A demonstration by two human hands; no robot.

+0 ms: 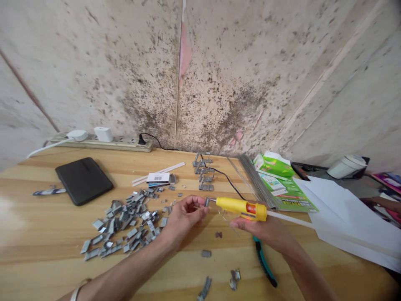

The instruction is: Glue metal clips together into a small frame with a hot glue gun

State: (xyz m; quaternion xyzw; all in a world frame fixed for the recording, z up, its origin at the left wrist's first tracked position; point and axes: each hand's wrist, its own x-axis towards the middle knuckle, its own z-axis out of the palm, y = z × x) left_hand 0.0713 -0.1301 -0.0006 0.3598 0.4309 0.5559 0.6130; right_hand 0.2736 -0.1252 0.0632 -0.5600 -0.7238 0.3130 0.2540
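My left hand (188, 213) pinches a small grey metal piece (207, 202) between thumb and fingers. In my right hand (260, 228) is a yellow hot glue gun (239, 207), its nozzle touching or almost touching that piece. A long white glue stick (291, 218) sticks out of the gun's back end. To the left of my left hand lies a loose heap of grey metal pieces (125, 221). Beyond both hands stand several small metal assemblies (205, 171). Pliers with a teal handle (263, 261) lie below my right hand, their head hidden.
A black tablet-like slab (84, 180) lies at left, before a power strip (117, 144). A small white box (158, 178) rests near white sticks. At right are grey metal strips (258, 182), a green tissue pack (274, 166) and white paper (354, 221). Another person's hand (385, 203) shows far right.
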